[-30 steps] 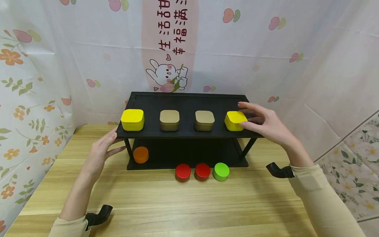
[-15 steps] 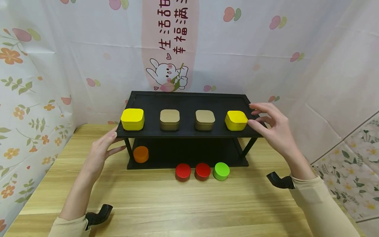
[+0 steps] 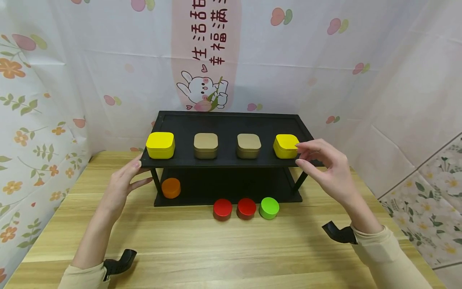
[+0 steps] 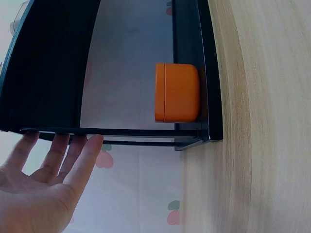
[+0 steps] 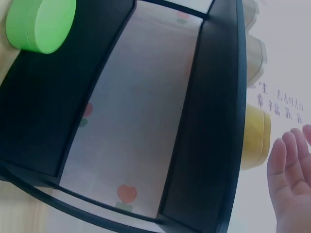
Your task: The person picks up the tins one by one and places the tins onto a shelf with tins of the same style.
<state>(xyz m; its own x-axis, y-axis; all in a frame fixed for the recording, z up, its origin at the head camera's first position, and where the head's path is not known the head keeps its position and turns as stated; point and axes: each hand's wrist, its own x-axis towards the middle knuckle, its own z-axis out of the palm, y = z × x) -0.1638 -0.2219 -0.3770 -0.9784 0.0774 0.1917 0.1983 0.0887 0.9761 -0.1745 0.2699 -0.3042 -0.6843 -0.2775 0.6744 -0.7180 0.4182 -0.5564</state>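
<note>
Yellow tin point(image 3: 286, 145): right of centre, released on the shelf point(image 3: 231, 162).
Right hand point(image 3: 326, 168): has drawn back, fingers loose, empty.
Left hand point(image 3: 122, 182): flat against shelf's left edge.

The shelf point(image 3: 231, 124) is showing black all over. On its top, two yellow tins point(image 3: 160, 145) point(image 3: 286, 146) are flanking two tan tins point(image 3: 206, 145) point(image 3: 249, 145). An orange tin point(image 3: 171, 188) is sitting on the lower level, and two red tins point(image 3: 222, 209) point(image 3: 246, 208) and a green tin point(image 3: 269, 208) are lying on the light wood-grain bench point(image 3: 216, 249). The curtain point(image 3: 325, 60) behind is showing white with pink hearts, orange flowers, a pink band with red characters and a white rabbit. Both sleeves point(image 3: 382, 257) are showing beige.
</note>
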